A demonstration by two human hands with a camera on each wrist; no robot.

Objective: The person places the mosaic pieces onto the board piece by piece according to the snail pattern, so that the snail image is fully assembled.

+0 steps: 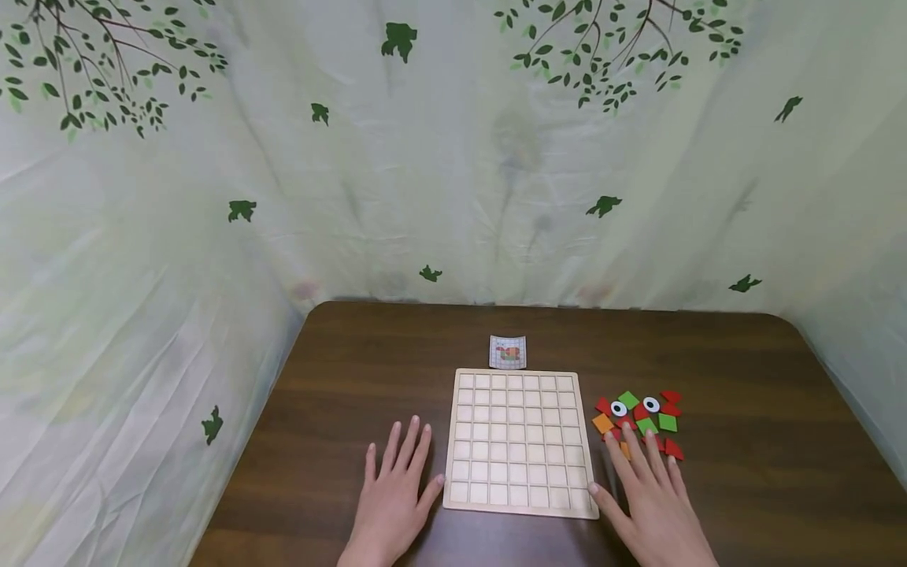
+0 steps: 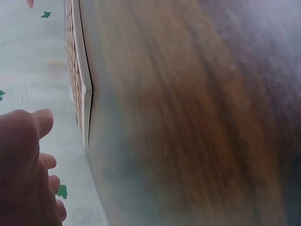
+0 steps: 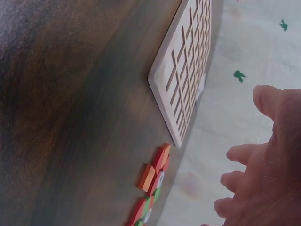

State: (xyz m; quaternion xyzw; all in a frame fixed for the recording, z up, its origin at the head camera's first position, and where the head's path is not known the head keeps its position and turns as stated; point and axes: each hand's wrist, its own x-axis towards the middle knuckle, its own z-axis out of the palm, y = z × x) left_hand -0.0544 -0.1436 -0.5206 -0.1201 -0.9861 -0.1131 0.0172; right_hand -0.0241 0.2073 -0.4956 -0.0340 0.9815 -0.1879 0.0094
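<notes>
A pale wooden grid board (image 1: 520, 442) with rows of square cells lies flat on the table. My left hand (image 1: 394, 492) is spread just left of it, fingers straight, thumb by the board's lower left edge. On the other side my right hand (image 1: 652, 500) lies with fingers extended, its thumb near the lower right corner. Its fingertips reach the near side of a loose cluster of colored tiles, among them a green tile (image 1: 668, 423), an orange tile (image 1: 602, 424) and a red tile (image 1: 674, 449). Two round eye pieces (image 1: 619, 409) sit among these. Neither hand holds anything.
A small picture card (image 1: 508, 352) with a colored figure on a grid lies behind the board. The dark brown wooden table (image 1: 383, 354) has rounded far corners. Behind it hangs a pale curtain (image 1: 453, 173) printed with leaves and green birds.
</notes>
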